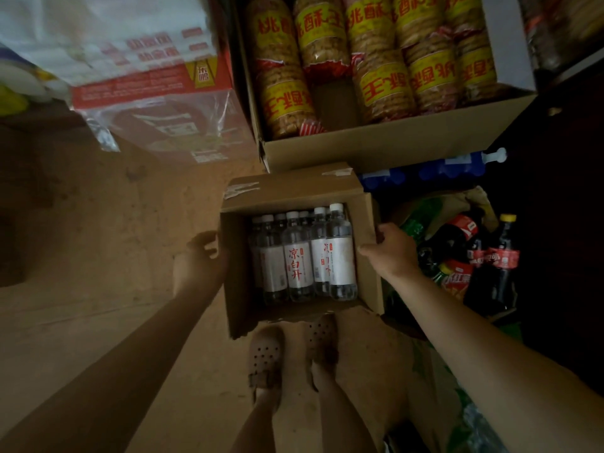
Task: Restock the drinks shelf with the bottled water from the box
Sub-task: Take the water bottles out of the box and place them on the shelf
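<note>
An open cardboard box [291, 191] sits in front of my feet on the brown floor, with several clear water bottles [297, 256] standing inside, white caps and white labels with red characters. My left hand [204, 256] grips the box's left wall, fingers curled over the rim. My right hand [389, 248] grips the right wall, thumb inside the rim. The drinks shelf is not in sight.
A larger carton [376, 142] of biscuit packs stands just behind the box. Cola and other dark soft-drink bottles [483, 253] lie to the right, with a blue-capped bottle pack [434, 173] behind them. A red-and-white packaged box [157, 93] is at the back left. My sandalled feet [291, 351] stand below the box.
</note>
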`<state>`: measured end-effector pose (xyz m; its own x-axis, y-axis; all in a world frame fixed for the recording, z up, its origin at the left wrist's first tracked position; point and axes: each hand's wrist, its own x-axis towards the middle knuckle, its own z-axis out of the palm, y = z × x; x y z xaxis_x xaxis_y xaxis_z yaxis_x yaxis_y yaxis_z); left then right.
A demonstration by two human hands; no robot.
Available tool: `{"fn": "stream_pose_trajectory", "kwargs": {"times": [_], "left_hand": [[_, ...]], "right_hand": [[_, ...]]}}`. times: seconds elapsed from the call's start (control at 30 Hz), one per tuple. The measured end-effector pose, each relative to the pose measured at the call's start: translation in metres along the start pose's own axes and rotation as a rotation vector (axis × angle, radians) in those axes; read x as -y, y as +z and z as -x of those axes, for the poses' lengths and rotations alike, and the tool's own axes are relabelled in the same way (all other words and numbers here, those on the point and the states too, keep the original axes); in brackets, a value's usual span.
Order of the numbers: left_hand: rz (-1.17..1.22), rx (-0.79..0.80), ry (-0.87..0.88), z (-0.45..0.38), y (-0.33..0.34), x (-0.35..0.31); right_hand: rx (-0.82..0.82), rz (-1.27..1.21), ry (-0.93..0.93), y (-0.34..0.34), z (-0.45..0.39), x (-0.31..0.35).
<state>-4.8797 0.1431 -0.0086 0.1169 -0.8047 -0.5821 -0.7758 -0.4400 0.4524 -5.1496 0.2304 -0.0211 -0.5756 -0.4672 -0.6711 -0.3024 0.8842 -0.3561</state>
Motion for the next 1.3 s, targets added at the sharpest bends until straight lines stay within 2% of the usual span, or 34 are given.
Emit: {"fn": "stream_pose_trajectory", "kwargs": {"times": [0.03,0.1,0.17,0.3,0.43,0.67,0.77,0.93,1.2,1.3], "left_hand": [[0.028,-0.073,0.085,0.01,-0.002,-0.006],[0.028,-0.071,0.219,0.028,-0.001,-0.017],[-0.028,0.078,0.287,0.036,0.008,-0.028],[-0.107,0.44,0.241,0.016,0.047,-0.051],[-0.03,0.61,0.12,-0.009,0.09,-0.074],[0.144,0.589,-0.108,-0.042,0.164,-0.098],[0.152,0.591,-0.118,-0.056,0.188,-0.099],[0.105,0.588,-0.087,-0.072,0.221,-0.099],[0.035,0.487,-0.102,-0.078,0.229,-0.103],[0.014,0.479,-0.038,-0.07,0.22,-0.098]], "right_hand": [[-0.097,-0.006,-0.072,-0.002,0.01,0.0],[-0.199,-0.044,-0.198,-0.002,0.03,0.002],[-0.113,-0.153,-0.188,0.007,0.045,0.002],[0.16,-0.342,0.072,0.038,0.057,-0.002],[0.188,-0.404,0.169,0.069,0.056,-0.023],[0.14,-0.415,0.197,0.102,0.04,-0.066],[0.135,-0.399,0.199,0.114,0.032,-0.075],[0.151,-0.21,0.13,0.127,0.03,-0.085],[0.164,-0.345,0.184,0.115,0.024,-0.078],[0.183,-0.321,0.207,0.109,0.022,-0.072]]}}
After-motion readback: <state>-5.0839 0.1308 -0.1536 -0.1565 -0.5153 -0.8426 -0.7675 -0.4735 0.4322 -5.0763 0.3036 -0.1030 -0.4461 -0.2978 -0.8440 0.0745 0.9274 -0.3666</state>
